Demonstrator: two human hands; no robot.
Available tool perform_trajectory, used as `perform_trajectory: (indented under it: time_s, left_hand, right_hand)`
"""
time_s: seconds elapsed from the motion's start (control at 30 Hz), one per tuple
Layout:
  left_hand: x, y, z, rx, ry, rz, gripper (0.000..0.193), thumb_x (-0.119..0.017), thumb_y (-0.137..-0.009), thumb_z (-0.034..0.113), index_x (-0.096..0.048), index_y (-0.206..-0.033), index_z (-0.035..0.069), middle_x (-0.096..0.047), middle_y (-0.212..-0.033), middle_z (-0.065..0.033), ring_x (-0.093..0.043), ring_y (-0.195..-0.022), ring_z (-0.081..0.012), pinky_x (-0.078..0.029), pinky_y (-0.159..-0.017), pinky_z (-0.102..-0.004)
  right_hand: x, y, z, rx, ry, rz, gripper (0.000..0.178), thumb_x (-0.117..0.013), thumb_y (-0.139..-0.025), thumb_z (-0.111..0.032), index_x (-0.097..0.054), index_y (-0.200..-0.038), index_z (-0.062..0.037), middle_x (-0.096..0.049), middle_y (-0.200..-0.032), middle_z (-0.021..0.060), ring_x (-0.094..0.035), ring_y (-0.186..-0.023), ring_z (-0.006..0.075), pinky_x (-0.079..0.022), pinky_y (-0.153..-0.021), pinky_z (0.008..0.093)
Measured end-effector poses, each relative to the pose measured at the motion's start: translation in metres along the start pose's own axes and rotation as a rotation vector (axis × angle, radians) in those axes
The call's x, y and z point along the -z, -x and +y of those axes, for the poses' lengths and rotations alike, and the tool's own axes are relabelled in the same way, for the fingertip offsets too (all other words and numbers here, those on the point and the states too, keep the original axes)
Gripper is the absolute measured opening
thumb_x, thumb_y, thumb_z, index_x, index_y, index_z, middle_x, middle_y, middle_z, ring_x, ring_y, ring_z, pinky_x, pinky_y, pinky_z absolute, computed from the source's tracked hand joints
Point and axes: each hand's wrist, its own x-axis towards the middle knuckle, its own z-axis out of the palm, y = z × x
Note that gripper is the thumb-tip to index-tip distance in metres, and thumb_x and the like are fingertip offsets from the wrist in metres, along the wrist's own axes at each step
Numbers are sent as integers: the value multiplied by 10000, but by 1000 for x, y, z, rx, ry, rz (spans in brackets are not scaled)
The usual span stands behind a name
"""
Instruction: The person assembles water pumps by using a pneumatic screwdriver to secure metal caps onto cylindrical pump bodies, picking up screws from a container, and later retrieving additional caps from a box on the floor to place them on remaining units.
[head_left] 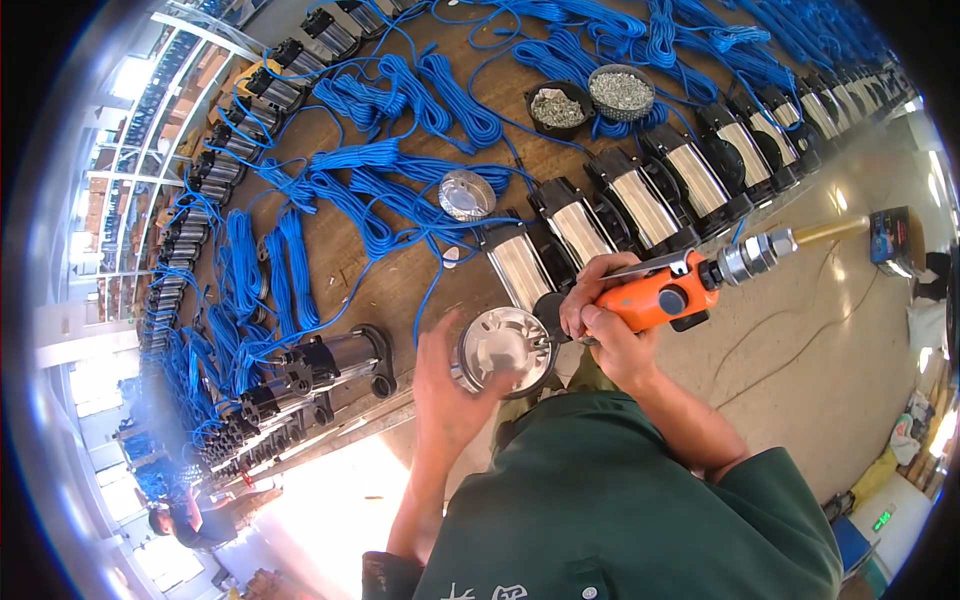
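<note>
My right hand [610, 320] is closed around an orange air screwdriver [645, 300], its metal hose fitting [760, 255] pointing right. The tool's dark front end reaches the rim of a round, shiny metal pump housing [505, 345], seen end-on at the table's front edge. My left hand [450, 385] is at the housing's left side, slightly blurred, with fingers stretched apart and the thumb over the near rim. Whether it presses on the metal is hard to make out. Just beyond stands a silver pump with black ends [515, 265].
Silver-and-black pumps [640, 205] line the table edge to the right; several more [320, 365] stand at left. Bundles of blue cable [400, 100] cover the wooden table [540, 160]. Bowls of small metal parts [620, 92] sit behind; a shallow metal dish [466, 195] is nearer. Another person [195, 520] is far left.
</note>
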Motion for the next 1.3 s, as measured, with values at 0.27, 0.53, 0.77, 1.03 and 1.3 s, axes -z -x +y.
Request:
perform_trajectory:
  time_s: [0.27,0.53,0.77,1.03,1.3]
  left_hand:
    - [-20,18,-13,71,21,-29,1153,-954,-481,328,-353,-1409,0,-405,-1106,-179,-520,-1002,-366,-478,-859,-447]
    - [-20,15,-22,-24,-8,-74,1134,-951,-465,343,-378,-1385,11,-382,-1091,-182,-477,-977,-365,-453,-845,-448]
    - [-18,14,-14,-19,-76,-108,1080,-938,-495,307,-372,-1355,-19,-387,-1106,-191,-443,-1014,-367,-428,-879,-441]
    - [-22,12,-11,5,-12,-17,1021,-921,-507,302,-404,-1331,-10,-415,-1089,-174,-484,-1007,-356,-460,-853,-434]
    - [-21,17,-16,6,18,-18,1023,-918,-516,286,-393,-1340,-14,-419,-1091,-184,-482,-1007,-366,-456,-858,-444]
  right_hand:
    - [-12,-4,-3,-101,232,-57,311,-516,-744,50,-442,-1046,61,-564,-685,110,-523,-542,168,-468,-549,296]
    - [-18,-1,-5,-10,278,-100,327,-489,-718,73,-443,-1042,54,-557,-679,106,-517,-541,165,-459,-544,288]
    - [-21,0,-4,-49,278,-46,320,-480,-721,49,-436,-1039,53,-548,-682,111,-509,-544,167,-461,-542,295]
    - [-25,-2,-5,-46,341,-74,307,-476,-733,45,-429,-1036,50,-541,-704,112,-502,-561,164,-462,-555,305]
    - [-17,2,-1,-84,208,-119,342,-532,-773,35,-455,-1105,14,-592,-773,79,-567,-662,111,-486,-620,255]
